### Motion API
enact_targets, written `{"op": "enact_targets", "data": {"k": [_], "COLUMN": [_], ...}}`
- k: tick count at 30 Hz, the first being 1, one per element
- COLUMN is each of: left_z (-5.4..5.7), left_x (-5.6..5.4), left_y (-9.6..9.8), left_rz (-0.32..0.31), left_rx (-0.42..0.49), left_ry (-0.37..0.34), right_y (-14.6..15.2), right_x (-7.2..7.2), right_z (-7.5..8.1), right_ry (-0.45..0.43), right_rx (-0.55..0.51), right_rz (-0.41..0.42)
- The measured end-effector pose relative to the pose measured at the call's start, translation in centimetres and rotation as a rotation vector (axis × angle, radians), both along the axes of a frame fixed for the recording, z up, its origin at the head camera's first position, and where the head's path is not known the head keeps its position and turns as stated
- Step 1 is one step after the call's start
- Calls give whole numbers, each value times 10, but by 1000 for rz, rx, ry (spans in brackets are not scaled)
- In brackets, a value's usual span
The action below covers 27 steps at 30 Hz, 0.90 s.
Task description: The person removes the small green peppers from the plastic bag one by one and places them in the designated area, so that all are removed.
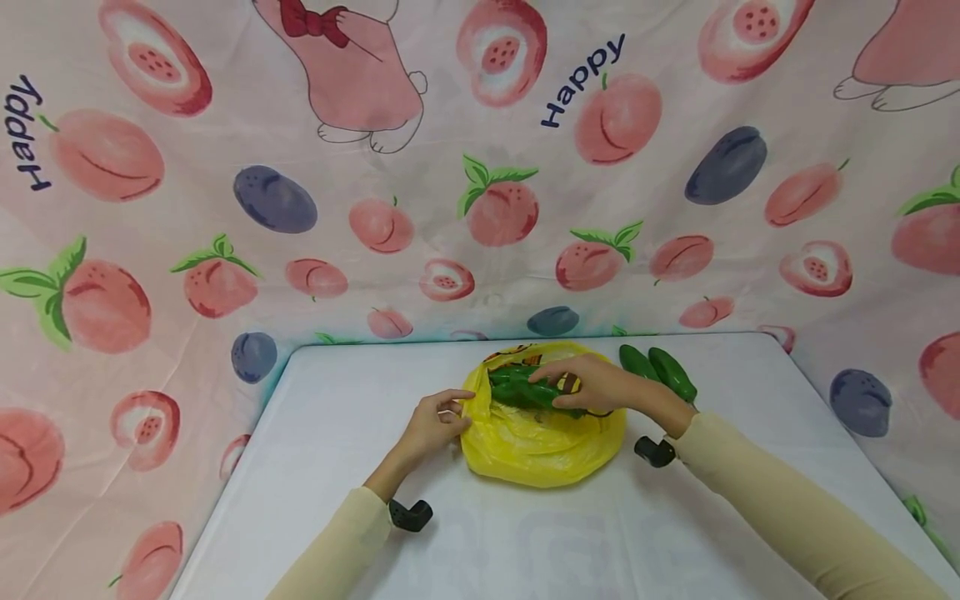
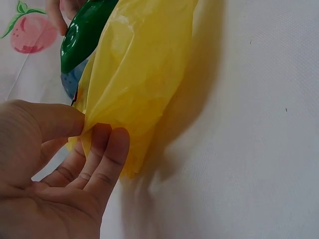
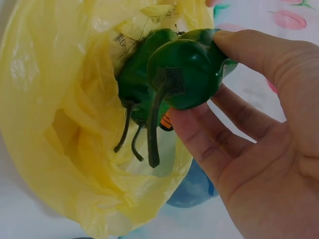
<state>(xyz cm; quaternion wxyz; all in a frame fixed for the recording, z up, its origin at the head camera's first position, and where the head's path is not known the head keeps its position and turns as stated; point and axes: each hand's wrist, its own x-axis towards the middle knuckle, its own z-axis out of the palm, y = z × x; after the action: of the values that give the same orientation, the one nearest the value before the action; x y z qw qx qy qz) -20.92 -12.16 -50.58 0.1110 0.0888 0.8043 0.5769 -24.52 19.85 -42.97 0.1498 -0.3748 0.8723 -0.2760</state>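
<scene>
A yellow plastic bag [image 1: 543, 457] lies on the white table with its mouth gaping. At its left rim my left hand [image 1: 435, 423] pinches the thin plastic between thumb and fingers, as the left wrist view shows. Over the mouth, my right hand [image 1: 596, 385] grips a glossy green pepper [image 3: 187, 74], thumb on one side and fingers on the other. The pepper's long curved stem points toward the camera in the right wrist view. Behind it, other green peppers [image 3: 133, 82] with stems sit in the bag, partly hidden by the held one.
Two more green peppers [image 1: 672, 375] lie on the table [image 1: 345, 392] just right of the bag, near the back edge and partly behind my right forearm. A fruit-printed cloth [image 1: 435, 183] hangs behind the table. Black wrist cameras jut from both sleeves.
</scene>
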Motion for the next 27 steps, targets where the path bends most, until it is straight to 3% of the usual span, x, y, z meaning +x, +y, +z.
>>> {"op": "enact_targets", "data": {"k": [8,17,27], "left_z": [0,0,-2], "left_x": [0,0,-2], "left_y": [0,2,2], "left_rz": [-3,4,13], "left_rx": [5,7,11], "left_ry": [-1,0,1], "right_y": [2,12,35], "right_x": [1,0,-9], "right_z": [5,14,21], "right_ry": [-19,-67,-39], "right_rx": [-35,-23,-33], "right_rz": [-22,-108,-147]}}
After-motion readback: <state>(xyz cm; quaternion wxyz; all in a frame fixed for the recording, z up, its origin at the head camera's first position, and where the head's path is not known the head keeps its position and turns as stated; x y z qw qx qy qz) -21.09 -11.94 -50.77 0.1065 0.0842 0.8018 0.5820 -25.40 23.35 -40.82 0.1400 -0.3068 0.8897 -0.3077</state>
